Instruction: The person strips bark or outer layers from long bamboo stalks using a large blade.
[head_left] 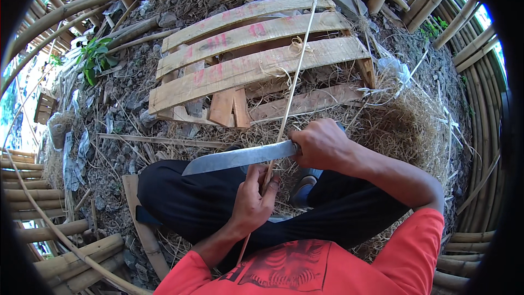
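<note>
My right hand is closed round the handle of a machete, whose broad grey blade points left across my lap. A long, thin bamboo strip runs from near my waist up to the far side, passing over a slatted wooden crate. Pinched between the fingers of my left hand, the strip stands just below the blade. Blade and strip cross just above the left fingers; whether the edge presses on it I cannot tell. Curled shavings cling to the strip farther up.
The wooden crate with red marks lies ahead of me. Piled bamboo shavings cover the ground to the right. A leafy green plant grows at the left. Bamboo poles line the right side, and more poles lie at lower left.
</note>
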`<state>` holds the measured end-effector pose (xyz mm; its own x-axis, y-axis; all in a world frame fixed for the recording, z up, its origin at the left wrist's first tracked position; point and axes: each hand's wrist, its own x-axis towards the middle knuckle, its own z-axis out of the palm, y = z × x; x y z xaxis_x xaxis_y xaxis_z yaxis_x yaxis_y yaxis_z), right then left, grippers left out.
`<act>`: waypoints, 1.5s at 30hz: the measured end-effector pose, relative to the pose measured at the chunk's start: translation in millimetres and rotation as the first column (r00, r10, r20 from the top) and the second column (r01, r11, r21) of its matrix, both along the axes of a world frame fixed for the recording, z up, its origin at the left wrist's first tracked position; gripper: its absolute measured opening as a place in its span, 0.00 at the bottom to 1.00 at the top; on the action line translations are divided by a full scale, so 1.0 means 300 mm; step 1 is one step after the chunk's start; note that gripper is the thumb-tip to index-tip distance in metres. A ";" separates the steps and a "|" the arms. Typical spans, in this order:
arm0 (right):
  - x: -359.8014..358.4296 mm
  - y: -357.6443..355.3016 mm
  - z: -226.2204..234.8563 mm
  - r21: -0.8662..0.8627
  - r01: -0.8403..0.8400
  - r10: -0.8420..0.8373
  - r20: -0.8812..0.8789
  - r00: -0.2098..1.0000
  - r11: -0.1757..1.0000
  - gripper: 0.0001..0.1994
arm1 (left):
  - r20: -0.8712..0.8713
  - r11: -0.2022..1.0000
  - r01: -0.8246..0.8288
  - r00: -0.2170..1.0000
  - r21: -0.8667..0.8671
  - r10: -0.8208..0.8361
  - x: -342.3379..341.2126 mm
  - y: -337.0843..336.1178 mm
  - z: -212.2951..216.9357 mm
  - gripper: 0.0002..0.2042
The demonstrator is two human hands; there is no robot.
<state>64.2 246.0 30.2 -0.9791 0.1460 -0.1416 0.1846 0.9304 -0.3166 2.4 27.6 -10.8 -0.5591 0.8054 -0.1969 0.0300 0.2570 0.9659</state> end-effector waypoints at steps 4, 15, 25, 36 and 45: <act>-0.016 0.037 -0.024 0.057 0.048 -0.050 0.050 0.997 0.997 0.07 | -0.162 1.000 -0.006 0.987 0.006 0.007 -0.008 -0.002 -0.005 0.10; 0.002 0.188 -0.076 0.033 0.182 -0.178 -0.098 0.979 0.983 0.06 | -0.086 0.998 -0.001 0.996 0.056 0.006 0.004 -0.001 -0.041 0.10; -0.010 -0.011 -0.027 -0.672 0.018 -0.083 -0.065 0.994 0.740 0.18 | 0.499 0.992 -0.045 0.866 0.119 -0.021 -0.067 -0.001 0.003 0.12; -0.056 0.000 0.014 -0.971 0.150 -0.377 0.072 0.924 0.184 0.17 | 0.593 0.982 0.011 0.796 0.191 -0.124 -0.056 -0.005 0.049 0.14; -0.030 0.014 0.001 -0.713 -0.131 -0.012 -0.192 0.981 0.688 0.18 | 0.588 0.988 0.018 0.801 0.156 -0.108 -0.074 -0.031 0.024 0.15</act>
